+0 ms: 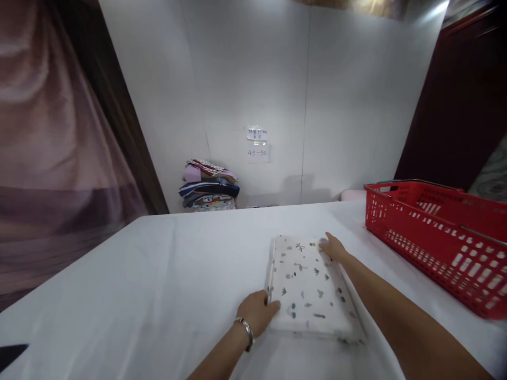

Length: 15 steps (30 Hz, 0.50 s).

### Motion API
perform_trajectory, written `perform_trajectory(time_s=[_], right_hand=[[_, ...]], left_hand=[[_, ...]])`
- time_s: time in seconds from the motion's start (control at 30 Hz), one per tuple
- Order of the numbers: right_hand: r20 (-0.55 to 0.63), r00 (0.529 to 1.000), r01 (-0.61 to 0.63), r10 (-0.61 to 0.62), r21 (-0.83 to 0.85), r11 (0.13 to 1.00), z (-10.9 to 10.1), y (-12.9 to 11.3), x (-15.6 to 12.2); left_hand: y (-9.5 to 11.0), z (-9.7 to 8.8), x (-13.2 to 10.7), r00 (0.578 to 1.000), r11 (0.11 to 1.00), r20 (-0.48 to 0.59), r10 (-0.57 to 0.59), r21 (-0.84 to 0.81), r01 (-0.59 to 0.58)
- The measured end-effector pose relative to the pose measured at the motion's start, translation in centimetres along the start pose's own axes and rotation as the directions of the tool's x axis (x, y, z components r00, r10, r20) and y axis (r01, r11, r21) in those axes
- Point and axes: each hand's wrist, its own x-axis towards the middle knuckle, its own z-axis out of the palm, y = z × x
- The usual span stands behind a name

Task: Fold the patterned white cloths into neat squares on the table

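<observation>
A folded white cloth with small grey and green prints (pixel 311 287) lies on the white table (pixel 158 274), a little right of centre. My left hand (pixel 257 312), with a metal bracelet on the wrist, has its fingers curled over the cloth's near left edge. My right hand (pixel 335 248) rests flat on the cloth's far right corner, fingers stretched out.
A red plastic basket (pixel 435 237) stands at the table's right side. A stack of folded clothes (pixel 209 186) sits against the white wall behind the table's far edge. Paper labels (pixel 257 143) hang on the wall. A brown curtain (pixel 51 148) hangs at the left.
</observation>
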Motion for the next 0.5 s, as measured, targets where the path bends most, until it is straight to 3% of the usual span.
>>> perform_trajectory(time_s=[0.13,0.2,0.27,0.4,0.5], right_hand=[[0.085,0.975,0.218,-0.206,-0.166,0.962,1.2,-1.2,-3.9],[0.199,0.922,0.373,-0.331,-0.237,0.897,2.1,-2.2,-6.8],[0.313,0.871,0.458,-0.380,-0.231,0.859,3.1,-3.4,-9.5],[0.482,0.760,0.565,-0.436,-0.159,0.810,4.2,-5.6,-12.8],[0.448,0.769,0.563,-0.457,-0.135,0.815,4.2,-7.3,-12.5]], left_hand=[[0.1,0.0,-0.2,0.997,0.997,-0.073,-0.012,-0.075,0.006],[0.1,0.1,-0.2,0.995,0.995,-0.096,-0.004,-0.097,-0.005],[0.2,0.3,-0.1,0.996,0.997,-0.090,0.000,-0.073,-0.007],[0.2,0.9,0.0,0.995,1.000,-0.094,0.019,-0.013,-0.020],[-0.1,1.3,0.1,0.993,0.997,-0.121,0.016,-0.068,-0.025]])
